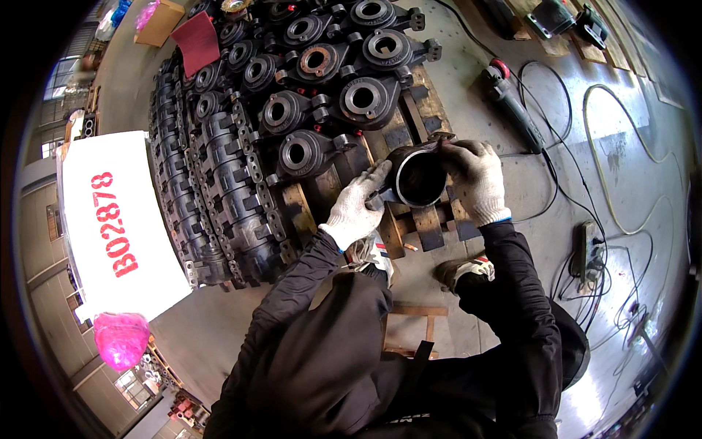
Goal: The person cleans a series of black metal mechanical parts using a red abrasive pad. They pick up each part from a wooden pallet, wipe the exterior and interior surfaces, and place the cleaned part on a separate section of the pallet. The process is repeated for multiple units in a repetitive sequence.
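A black metal casting with a wide round bore sits at the near edge of the wooden pallet, its opening facing up toward me. My left hand, in a white knit glove, grips the casting's left side. My right hand, gloved the same way, has its fingers bent and closed at the upper right of the rim. Whether a small thing is also between those fingers is hidden. Just beyond the hands, several similar black castings with round holes stand in rows on the pallet.
Black track-like chains lie to the left, beside a white sign with red marking. A red cloth rests at the far left. On the floor at right are an angle grinder, a power strip, loose cables and a pale hose.
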A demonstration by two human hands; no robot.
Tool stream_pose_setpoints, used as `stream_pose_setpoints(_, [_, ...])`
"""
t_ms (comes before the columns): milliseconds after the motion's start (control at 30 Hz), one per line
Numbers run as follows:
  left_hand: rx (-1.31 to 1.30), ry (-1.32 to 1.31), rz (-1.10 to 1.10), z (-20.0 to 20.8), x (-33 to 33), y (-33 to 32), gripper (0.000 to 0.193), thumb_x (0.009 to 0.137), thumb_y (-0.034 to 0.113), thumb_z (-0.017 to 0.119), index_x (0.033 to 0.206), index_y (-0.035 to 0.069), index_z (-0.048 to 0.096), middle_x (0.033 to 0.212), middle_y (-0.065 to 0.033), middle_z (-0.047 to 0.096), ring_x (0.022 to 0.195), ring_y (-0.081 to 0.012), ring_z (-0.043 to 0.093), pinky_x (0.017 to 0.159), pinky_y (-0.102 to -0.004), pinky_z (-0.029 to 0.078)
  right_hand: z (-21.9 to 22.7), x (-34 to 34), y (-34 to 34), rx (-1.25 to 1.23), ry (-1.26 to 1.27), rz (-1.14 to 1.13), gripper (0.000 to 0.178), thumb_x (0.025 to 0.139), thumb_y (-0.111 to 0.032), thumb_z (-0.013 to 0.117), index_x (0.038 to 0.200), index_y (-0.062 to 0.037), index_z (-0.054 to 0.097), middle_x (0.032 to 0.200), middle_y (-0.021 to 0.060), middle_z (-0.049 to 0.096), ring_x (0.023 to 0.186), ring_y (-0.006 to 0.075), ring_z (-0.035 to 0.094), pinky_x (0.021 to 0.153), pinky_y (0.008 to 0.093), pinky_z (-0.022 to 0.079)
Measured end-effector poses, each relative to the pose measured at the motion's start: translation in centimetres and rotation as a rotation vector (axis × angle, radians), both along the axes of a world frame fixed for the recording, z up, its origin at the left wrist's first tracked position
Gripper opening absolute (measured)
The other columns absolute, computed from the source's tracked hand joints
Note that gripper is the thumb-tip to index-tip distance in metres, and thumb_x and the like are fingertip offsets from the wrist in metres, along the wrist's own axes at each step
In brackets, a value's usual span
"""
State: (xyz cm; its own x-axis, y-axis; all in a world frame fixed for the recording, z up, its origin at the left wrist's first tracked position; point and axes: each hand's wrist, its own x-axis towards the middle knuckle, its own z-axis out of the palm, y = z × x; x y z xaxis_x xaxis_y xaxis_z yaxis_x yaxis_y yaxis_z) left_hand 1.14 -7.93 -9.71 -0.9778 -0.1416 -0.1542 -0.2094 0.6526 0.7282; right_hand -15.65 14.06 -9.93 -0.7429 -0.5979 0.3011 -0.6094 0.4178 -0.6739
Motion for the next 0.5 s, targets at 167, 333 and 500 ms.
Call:
stream_pose_setpoints(167, [0.025, 0.004, -0.009, -0.2, -0.3, 0.2, 0.069, 0.085, -0.005, 0.052, 0.153, 0.004, 0.051, 0.150, -0.0238, 0.057, 0.143, -0.0373, 0.052, 0.120, -0.0395, 0.042, -0.1, -0.1, -3.4, 0.054, 0.091, 0.129, 0.026, 0.080, -0.014, 0.077, 0.106, -0.0146, 0.076, 0.108, 0.0074, 0.074, 0.103, 0.0336, 0.067, 0.091, 0.0460, 0.052])
stream_pose_setpoints(333, [-0.015, 0.027, -0.032, -0.6, -0.1, 0.1, 0.071, 0.084, -0.003, 0.053, 0.154, 0.004, 0.050, 0.152, -0.0235, 0.055, 0.144, -0.0378, 0.051, 0.122, -0.0396, 0.039, -2.2, 1.0, 0.1, 0.085, 0.004, -0.084, 0.027, 0.080, -0.011, 0.076, 0.107, -0.0132, 0.077, 0.102, 0.0110, 0.072, 0.099, 0.0357, 0.066, 0.087, 0.0465, 0.052])
stream_pose_setpoints(500, [-0.022, 0.028, -0.019, 0.2, -0.3, 0.8, 0.070, 0.084, -0.001, 0.052, 0.154, 0.003, 0.050, 0.153, -0.0248, 0.054, 0.145, -0.0378, 0.050, 0.122, -0.0404, 0.040, -5.0, 6.4, 1.9, -0.208, -0.815, -0.494, 0.021, 0.100, -0.010, 0.072, 0.115, 0.0040, 0.074, 0.099, 0.0113, 0.078, 0.088, 0.0158, 0.073, 0.081, 0.0295, 0.058])
